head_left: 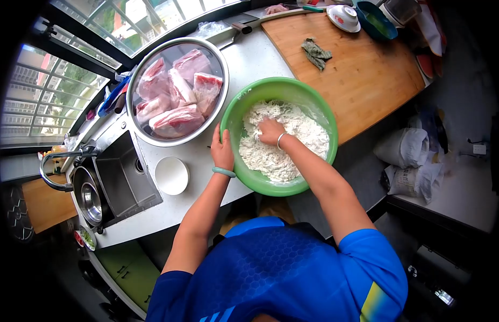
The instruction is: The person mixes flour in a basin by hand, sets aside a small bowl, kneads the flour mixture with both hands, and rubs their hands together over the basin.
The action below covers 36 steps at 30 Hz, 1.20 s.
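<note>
A large green basin holds shaggy, floury dough, white and in loose crumbs. My left hand grips the basin's left side near the rim, with a pale green bangle on that wrist. Inside the basin, my right hand is closed into the dough, its fingertips partly hidden by it. A silver bangle circles the right wrist. Left of the basin, a wide steel bowl contains several pieces of raw meat. A small white bowl stands on the counter near my left forearm.
A wooden board lies to the right, with a crumpled greenish cloth on it. A patterned white bowl and a dark teal basin sit at its far edge. At left are the sink and faucet.
</note>
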Available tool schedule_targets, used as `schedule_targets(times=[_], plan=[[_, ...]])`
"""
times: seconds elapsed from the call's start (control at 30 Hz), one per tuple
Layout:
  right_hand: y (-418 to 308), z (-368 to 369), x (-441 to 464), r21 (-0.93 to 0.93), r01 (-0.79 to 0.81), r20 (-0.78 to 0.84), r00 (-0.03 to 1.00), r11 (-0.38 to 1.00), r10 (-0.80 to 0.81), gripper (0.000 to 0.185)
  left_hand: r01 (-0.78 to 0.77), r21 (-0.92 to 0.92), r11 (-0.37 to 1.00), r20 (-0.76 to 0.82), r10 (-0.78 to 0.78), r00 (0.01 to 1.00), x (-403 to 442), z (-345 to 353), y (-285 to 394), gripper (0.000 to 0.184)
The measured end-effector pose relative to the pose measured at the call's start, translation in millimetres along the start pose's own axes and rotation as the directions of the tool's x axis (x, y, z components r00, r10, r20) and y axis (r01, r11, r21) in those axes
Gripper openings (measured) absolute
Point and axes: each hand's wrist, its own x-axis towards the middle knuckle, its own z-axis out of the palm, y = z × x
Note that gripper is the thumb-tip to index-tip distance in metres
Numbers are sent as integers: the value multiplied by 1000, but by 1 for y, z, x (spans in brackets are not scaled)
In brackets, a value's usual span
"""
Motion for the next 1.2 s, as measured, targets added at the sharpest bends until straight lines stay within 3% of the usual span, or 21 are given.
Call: schedule_targets(times=[0.07, 0.13, 0.17, 0.3, 0.37, 0.4, 0.47, 0.53, 0.57, 0.63, 0.7, 0.77, 0.8, 0.83, 0.93, 1.0, 1.13, 1.2], plan=[[-28, 22, -14, -8, 156, 26, 988, 988, -155, 27, -31, -66, 997, -27, 29, 999, 2, -1, -7, 36], [-34, 57, -38, 11, 237, -154, 960, 971, -233, 26, 24, -87, 996, -19, -26, 1000, 2, -4, -6, 36], [-37, 47, -49, 51, 196, 61, 978, 979, -199, 25, 10, -83, 997, -41, -13, 999, 3, -4, -10, 36], [-29, 18, -87, -79, 298, 102, 952, 951, -290, 19, 87, -210, 974, -39, -97, 994, -1, -5, -3, 34], [-32, -5, -91, -205, 355, 323, 904, 912, -279, 21, 97, -228, 969, -63, -114, 992, -4, -5, 2, 37], [-34, -7, -88, -204, 364, 329, 900, 909, -287, 21, 98, -226, 969, -73, -117, 990, -5, -6, 4, 37], [-41, -8, -76, -210, 682, 408, 712, 700, -571, 21, 136, -262, 955, -55, -155, 986, -5, -7, 5, 41], [-59, -12, -41, -127, 787, 384, 601, 604, -701, 20, 104, -188, 977, -78, -121, 990, -4, -6, 1, 42], [-66, -9, -17, -116, 762, 378, 627, 637, -681, 20, 76, -118, 990, -86, -86, 993, -4, -6, -1, 43], [-66, -24, 20, -100, 618, 182, 782, 780, -596, 18, 44, -120, 992, -89, -55, 995, -2, -5, -13, 44], [-41, -35, 50, 109, 436, -46, 900, 893, -434, 18, -3, -129, 992, -74, -7, 997, -6, -5, -11, 43], [-6, -55, 60, 345, 153, -213, 974, 926, -81, 22, 22, -144, 989, -74, -33, 997, -7, -3, -6, 42], [18, -58, 62, 454, 22, -168, 984, 891, 61, 22, 43, -158, 986, -72, -55, 996, -8, -3, -4, 40], [30, -62, 50, 583, 36, -228, 966, 811, 122, 23, 37, -164, 986, -71, -49, 996, -7, -2, -3, 40], [61, -46, 34, 471, 58, -341, 932, 880, 121, 26, 19, -190, 982, -81, -35, 996, -6, -2, -6, 37], [48, -36, 17, 351, -56, -244, 958, 935, 149, 30, 3, -141, 990, -91, -16, 996, -6, -1, -9, 35], [-14, -14, 21, 636, 21, -255, 949, 771, 185, 26, 52, -194, 980, -55, -64, 996, -7, -4, 3, 35], [-38, 5, 38, 771, 309, -415, 907, 558, 71, 24, 23, -57, 998, -85, -27, 996, -8, -4, 0, 34]])
